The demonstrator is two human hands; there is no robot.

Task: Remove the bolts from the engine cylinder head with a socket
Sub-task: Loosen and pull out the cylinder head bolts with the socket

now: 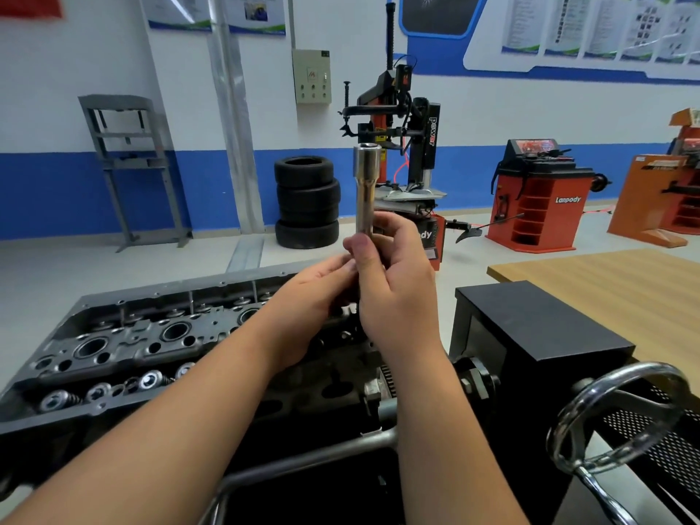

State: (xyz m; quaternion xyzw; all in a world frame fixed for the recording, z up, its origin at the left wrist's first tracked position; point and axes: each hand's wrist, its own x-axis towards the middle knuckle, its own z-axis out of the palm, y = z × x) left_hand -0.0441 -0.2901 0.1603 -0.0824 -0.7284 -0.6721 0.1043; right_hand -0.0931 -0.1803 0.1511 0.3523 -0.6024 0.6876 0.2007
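Two bare hands meet in the middle of the view, raised above an engine. The right hand [394,293] is curled around the lower end of a long, shiny metal socket [365,187], thumb pressed against its shaft, holding it upright so the wider open end points toward the ceiling. The left hand [310,308] comes in from the left with its fingers bent toward the bottom of the same socket; its fingertips touch or pinch the base, though the right hand hides exactly how. Most of the socket stands clear above both hands. Below and to the left of the hands lies the engine cylinder head [125,346], a dark grey metal casting with round bores, valve springs and bolt holes across its top, mounted on a stand rather than a counter. A chrome handwheel [621,422] sits at lower right beside a black box [530,335]. Farther back are a wooden counter [606,278], a stack of tyres [307,202], a tyre-changing machine [401,145] and a red wheel balancer [541,198] against a blue and white wall.
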